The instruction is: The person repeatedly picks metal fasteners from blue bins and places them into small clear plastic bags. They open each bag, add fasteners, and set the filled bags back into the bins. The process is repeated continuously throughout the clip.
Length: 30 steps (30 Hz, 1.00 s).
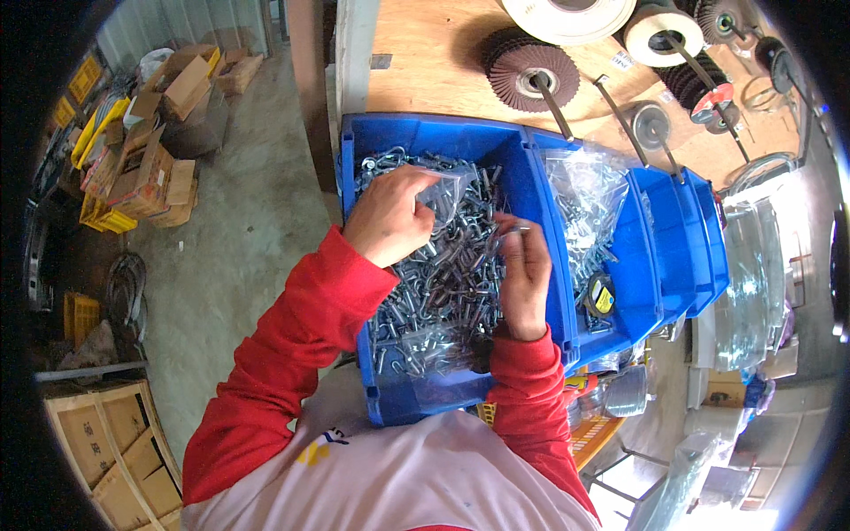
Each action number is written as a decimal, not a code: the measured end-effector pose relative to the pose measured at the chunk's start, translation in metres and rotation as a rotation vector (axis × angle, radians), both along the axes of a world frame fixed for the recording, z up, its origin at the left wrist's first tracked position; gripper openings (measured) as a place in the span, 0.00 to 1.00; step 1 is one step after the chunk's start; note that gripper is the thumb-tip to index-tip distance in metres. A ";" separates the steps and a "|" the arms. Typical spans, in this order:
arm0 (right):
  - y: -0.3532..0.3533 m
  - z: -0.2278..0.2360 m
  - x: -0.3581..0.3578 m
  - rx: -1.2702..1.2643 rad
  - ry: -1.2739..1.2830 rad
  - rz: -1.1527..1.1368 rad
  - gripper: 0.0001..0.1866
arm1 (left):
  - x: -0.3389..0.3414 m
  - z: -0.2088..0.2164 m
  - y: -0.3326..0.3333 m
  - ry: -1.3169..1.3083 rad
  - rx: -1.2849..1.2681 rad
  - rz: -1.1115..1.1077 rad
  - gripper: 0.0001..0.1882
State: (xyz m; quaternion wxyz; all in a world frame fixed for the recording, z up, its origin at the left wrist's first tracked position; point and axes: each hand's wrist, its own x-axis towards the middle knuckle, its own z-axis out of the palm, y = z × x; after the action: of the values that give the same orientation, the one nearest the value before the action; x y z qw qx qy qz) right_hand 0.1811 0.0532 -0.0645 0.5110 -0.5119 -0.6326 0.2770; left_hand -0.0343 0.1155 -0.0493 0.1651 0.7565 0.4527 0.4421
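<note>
My left hand is closed on the edge of a small clear plastic bag, over the left part of a blue bin. Beneath both hands the bin is heaped with small silver metal hooks and bolt-like pieces. My right hand, near the bin's right wall, pinches a small shiny metal piece between thumb and fingers; its exact kind is hard to make out. Another clear plastic bag lies on the heap at the near end.
More blue bins stand in a row to the right; the nearest holds bagged hardware and a yellow-and-black round item. Grinding discs hang from rods on a wooden board. Cardboard boxes sit on the floor at left.
</note>
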 end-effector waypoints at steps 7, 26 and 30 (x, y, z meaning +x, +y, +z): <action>0.009 0.027 0.008 -0.080 -0.268 -0.357 0.07 | 0.000 0.002 -0.003 0.016 -0.045 -0.005 0.21; 0.049 -0.042 -0.008 -0.332 -0.606 0.178 0.24 | -0.003 -0.006 0.002 -0.008 0.004 -0.045 0.19; 0.041 -0.043 0.003 -0.352 -0.246 0.212 0.16 | -0.004 -0.002 -0.002 -0.047 -0.023 -0.036 0.20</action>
State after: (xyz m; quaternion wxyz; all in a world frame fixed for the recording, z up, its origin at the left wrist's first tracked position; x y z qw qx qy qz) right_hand 0.1843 0.0939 -0.1072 0.3011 -0.5538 -0.6821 0.3706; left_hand -0.0388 0.1139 -0.0518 0.1924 0.7520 0.4399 0.4516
